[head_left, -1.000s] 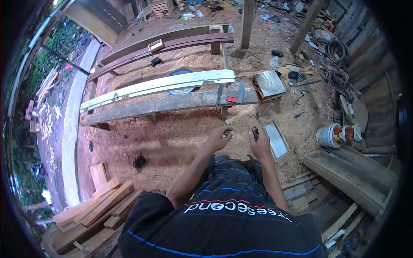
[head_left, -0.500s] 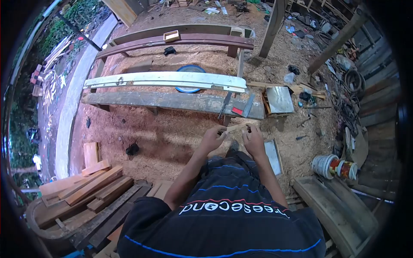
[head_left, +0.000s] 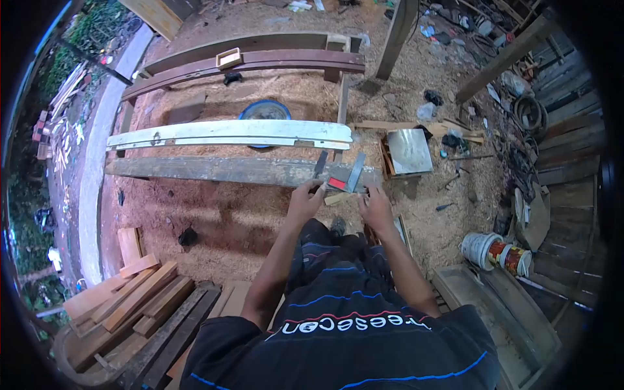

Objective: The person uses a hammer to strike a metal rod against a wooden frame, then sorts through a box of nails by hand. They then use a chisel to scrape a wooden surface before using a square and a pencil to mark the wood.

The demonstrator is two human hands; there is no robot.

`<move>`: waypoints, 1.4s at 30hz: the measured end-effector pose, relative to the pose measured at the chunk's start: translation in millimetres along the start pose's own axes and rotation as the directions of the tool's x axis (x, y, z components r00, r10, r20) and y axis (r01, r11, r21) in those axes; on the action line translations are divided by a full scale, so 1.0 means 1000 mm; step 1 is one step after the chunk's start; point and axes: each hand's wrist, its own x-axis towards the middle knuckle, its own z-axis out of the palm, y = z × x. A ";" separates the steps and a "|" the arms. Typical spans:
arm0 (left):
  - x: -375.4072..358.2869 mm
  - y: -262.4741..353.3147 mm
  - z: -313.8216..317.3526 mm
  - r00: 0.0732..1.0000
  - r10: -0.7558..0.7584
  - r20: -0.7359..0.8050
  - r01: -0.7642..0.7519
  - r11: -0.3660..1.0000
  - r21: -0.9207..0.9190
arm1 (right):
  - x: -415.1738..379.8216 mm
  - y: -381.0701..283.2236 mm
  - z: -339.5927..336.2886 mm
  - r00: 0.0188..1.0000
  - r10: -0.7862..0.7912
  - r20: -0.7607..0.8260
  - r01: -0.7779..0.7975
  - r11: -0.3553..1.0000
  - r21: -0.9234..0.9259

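My left hand (head_left: 305, 201) is at the near edge of the grey wooden bench (head_left: 240, 169), its fingers closed by a dark tool (head_left: 320, 164); whatever they pinch is too small to make out. My right hand (head_left: 376, 205) is at the bench's right end, fingers bent together, their contents hidden. Between my hands a pale wood piece (head_left: 338, 197) shows just below the bench edge. On the bench lie a red block (head_left: 337, 183) and a grey metal blade (head_left: 356, 171), close together.
Behind the bench runs a white board (head_left: 227, 132), then a maroon beam (head_left: 273, 60) with a small wooden box (head_left: 229, 58). A metal-topped box (head_left: 409, 151) stands to the right. Stacked planks (head_left: 140, 296) lie lower left, a wooden trough (head_left: 500, 325) and buckets (head_left: 480, 251) lower right.
The view has shifted, with the bench now further left and slightly lower. My hands have come up to the bench edge, and the pale wood piece shows lower between them.
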 end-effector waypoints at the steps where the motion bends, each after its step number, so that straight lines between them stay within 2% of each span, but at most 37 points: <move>1: 0.007 -0.001 0.001 1.000 -0.005 -0.027 0.005 1.000 0.007 | 0.005 0.003 0.005 1.000 0.021 0.011 -0.021 1.000 0.002; 3: 0.021 -0.008 0.008 0.997 -0.015 -0.069 0.015 1.000 0.010 | 0.010 0.014 0.015 0.994 0.092 0.055 -0.089 0.995 -0.043; 4: 0.039 -0.047 0.014 0.996 -0.017 -0.090 0.025 0.997 0.078 | 0.015 0.028 0.028 0.991 0.117 0.068 -0.112 0.991 -0.072; 6: 0.071 -0.077 0.022 0.970 0.163 -0.179 -0.094 0.936 0.340 | 0.029 0.055 0.060 0.983 0.165 0.078 -0.155 0.980 -0.123; 7: 0.077 -0.096 0.026 0.947 0.245 -0.208 -0.124 0.875 0.468 | 0.032 0.064 0.070 0.967 0.237 0.098 -0.221 0.964 -0.147; 8: 0.092 -0.115 0.029 0.977 0.130 -0.166 -0.053 0.912 0.406 | 0.040 0.073 0.083 0.946 0.300 0.119 -0.278 0.945 -0.170; 12: 0.135 -0.154 0.047 0.993 0.059 -0.105 0.010 0.827 0.562 | 0.068 0.099 0.130 0.852 0.475 0.222 -0.452 0.880 -0.148; 15: 0.153 -0.187 0.061 0.994 -0.018 -0.106 0.080 0.782 0.618 | 0.078 0.113 0.161 0.849 0.506 0.150 -0.491 0.862 -0.128; 16: 0.160 -0.196 0.067 0.992 -0.064 -0.113 0.121 0.763 0.635 | 0.082 0.123 0.172 0.799 0.571 0.186 -0.553 0.821 -0.142; 18: 0.168 -0.216 0.075 0.982 -0.157 -0.109 0.189 0.711 0.678 | 0.077 0.142 0.200 0.824 0.561 0.077 -0.556 0.827 -0.077; 19: 0.172 -0.225 0.077 0.985 -0.142 -0.102 0.173 0.708 0.685 | 0.078 0.149 0.210 0.833 0.553 0.021 -0.552 0.833 -0.047; 20: 0.171 -0.233 0.078 0.987 -0.131 -0.096 0.160 0.702 0.694 | 0.077 0.157 0.217 0.811 0.582 0.068 -0.581 0.813 -0.030; 22: 0.171 -0.241 0.077 0.989 -0.122 -0.088 0.148 0.665 0.732 | 0.073 0.171 0.233 0.803 0.595 -0.010 -0.595 0.801 -0.062; 25: 0.180 -0.240 0.080 0.984 -0.086 -0.155 0.172 0.684 0.709 | 0.080 0.171 0.240 0.768 0.637 -0.069 -0.641 0.761 -0.101; 28: 0.188 -0.240 0.081 0.983 -0.157 -0.093 0.177 0.699 0.693 | 0.088 0.170 0.246 0.706 0.704 -0.080 -0.708 0.700 -0.096; 31: 0.187 -0.243 0.085 0.983 -0.124 -0.133 0.179 0.785 0.593 | 0.089 0.175 0.245 0.724 0.688 -0.049 -0.690 0.722 -0.047; 34: 0.187 -0.249 0.084 0.984 -0.138 -0.111 0.176 0.812 0.557 | 0.086 0.176 0.243 0.780 0.624 -0.057 -0.626 0.777 -0.069; 37: 0.187 -0.259 0.080 0.998 -0.036 -0.057 0.062 0.830 0.554 | 0.083 0.173 0.239 0.781 0.623 -0.035 -0.624 0.779 -0.064; 40: 0.179 -0.254 0.075 0.997 0.043 -0.067 -0.007 0.886 0.465 | 0.080 0.174 0.235 0.806 0.591 -0.018 -0.591 0.806 -0.033; 42: 0.170 -0.245 0.070 0.998 0.061 -0.014 -0.050 0.910 0.411 | 0.075 0.170 0.232 0.852 0.522 -0.041 -0.520 0.852 0.054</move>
